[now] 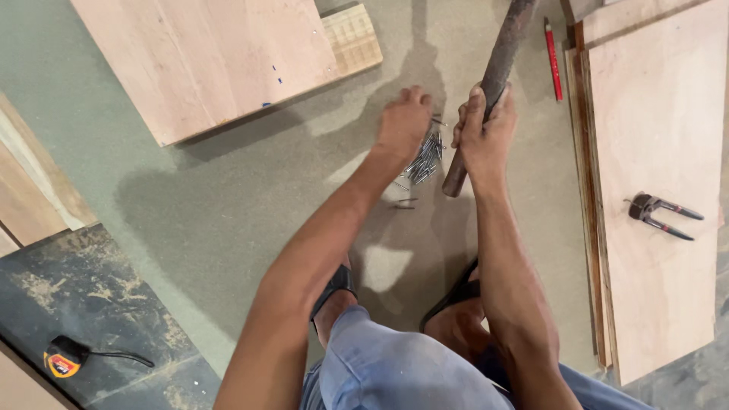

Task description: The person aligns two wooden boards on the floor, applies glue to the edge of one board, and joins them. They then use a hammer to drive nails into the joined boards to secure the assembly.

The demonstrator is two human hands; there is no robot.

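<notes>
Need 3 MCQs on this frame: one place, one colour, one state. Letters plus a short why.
1. Where do the pincers lie?
A. on the plywood sheet at right
B. by the tape measure
C. among the nails

2. What colour is the pencil?
A. blue
B. red
C. green

3. What is the right hand doing?
A. lying flat
B. pointing
C. gripping the dark handle

Key: 1 A, they rest on the right-hand sheet. 2 B, red shaft. 3 C, fingers wrap the handle; the left hand reaches the nails.
</notes>
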